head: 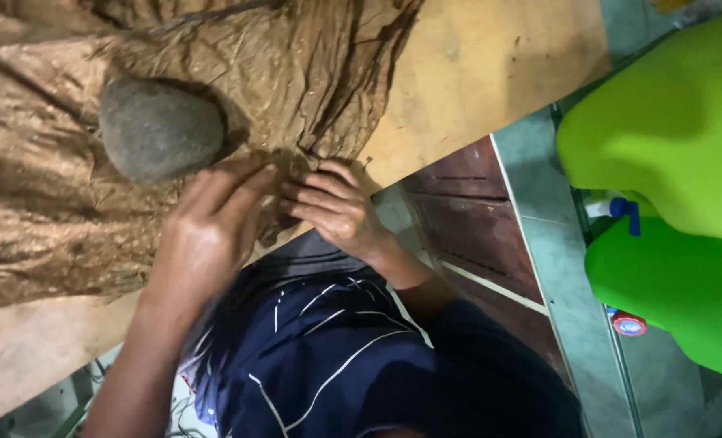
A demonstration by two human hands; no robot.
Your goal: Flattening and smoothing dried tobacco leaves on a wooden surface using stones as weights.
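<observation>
1. Brown, wrinkled, dried leaves (45, 162), thin and papery, lie spread in overlapping layers over the pale wooden board (474, 65); they cover the left and middle of the board, and how many leaves there are cannot be counted, as they overlap.
2. One grey, rounded stone (160, 128) sits on top of the leaves, just above the hands.
3. The left hand (211, 227) lies on the leaf edge near the board's rim, fingers bent and pressed together on the leaf just below the stone; whether it pinches the leaf or only presses it cannot be told.
4. The right hand (333, 207) meets it there, its curled fingers closed on the same leaf edge, fingertips touching those of the left hand.
5. Two hands are in view, both the person's own.
6. Below the hands shows a dark blue garment with thin white lines (337, 357).
7. At the right stand two bright green plastic forms (669, 122), one above the other, with one small blue cap and one red round cap beside them.
8. A grey-green floor strip (556, 243) runs between them and a dark reddish panel (474, 219).
</observation>
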